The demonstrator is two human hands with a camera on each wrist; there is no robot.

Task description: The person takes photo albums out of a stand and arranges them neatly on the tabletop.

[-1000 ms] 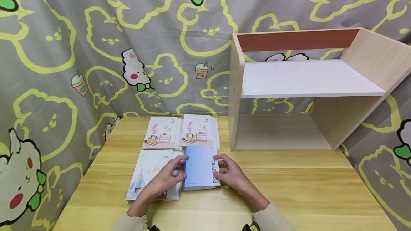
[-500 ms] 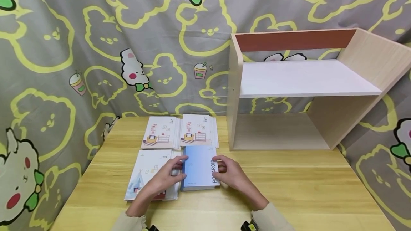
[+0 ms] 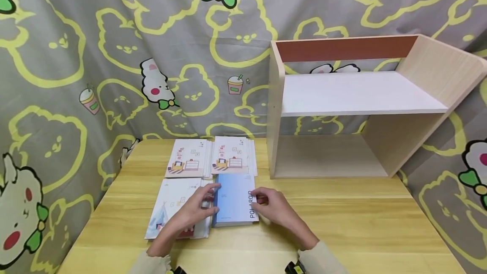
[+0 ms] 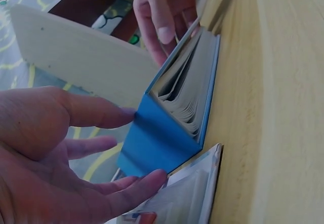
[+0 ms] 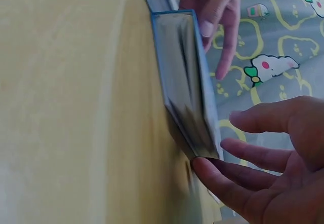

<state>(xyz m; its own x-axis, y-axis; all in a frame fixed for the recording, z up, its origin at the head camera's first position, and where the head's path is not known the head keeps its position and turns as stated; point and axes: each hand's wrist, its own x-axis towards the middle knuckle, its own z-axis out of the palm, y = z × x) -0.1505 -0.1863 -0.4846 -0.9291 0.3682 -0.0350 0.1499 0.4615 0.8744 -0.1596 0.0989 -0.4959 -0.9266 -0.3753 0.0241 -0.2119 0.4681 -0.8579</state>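
A thick blue photo album [image 3: 233, 200] with "POLAROID" printed along its cover lies on the wooden table [image 3: 342, 223]. My left hand [image 3: 195, 208] is at its spine, with fingertips touching the blue edge; in the left wrist view the fingers [image 4: 119, 115] look fairly straight and spread. On the opposite side, my right hand [image 3: 274, 206] touches the page-side edge with its fingertips. The right wrist view shows a fingertip at the album's corner [image 5: 205, 150] and the thumb held apart. Beside the album, partly behind my left hand, lies a pile of white illustrated books [image 3: 176, 198].
Two more piles of illustrated books, one at the left [image 3: 186, 157] and one at the right [image 3: 230, 154], lie behind the album. A two-tier wooden shelf [image 3: 365, 92] stands at the back right. A patterned curtain [image 3: 190, 33] hangs behind the table.
The head view has drifted slightly, shifting everything a little left. Both hands stay at the album's two sides, and the album keeps its place beside the piles.
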